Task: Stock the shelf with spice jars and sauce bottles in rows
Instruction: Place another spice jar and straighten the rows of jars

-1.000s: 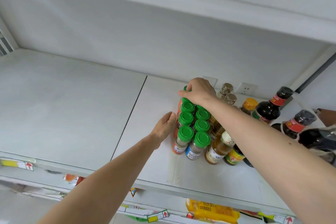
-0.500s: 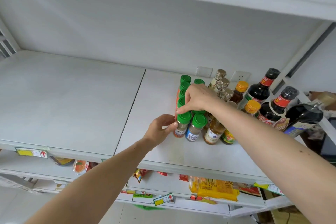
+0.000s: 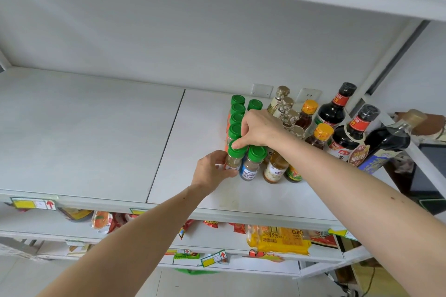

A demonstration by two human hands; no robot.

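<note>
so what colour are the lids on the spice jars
Green lids, clearest in the head view.

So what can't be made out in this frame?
- Head view: green-capped spice jars in the second row, mostly behind the right hand.
- Front-left jar's label, covered by the left hand.
- Dark sauce bottle at right: label blurred.

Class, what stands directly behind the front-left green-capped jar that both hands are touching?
Behind the front-left jar, more green-capped jars run back in a row. The right hand covers part of the neighbouring row.
</note>
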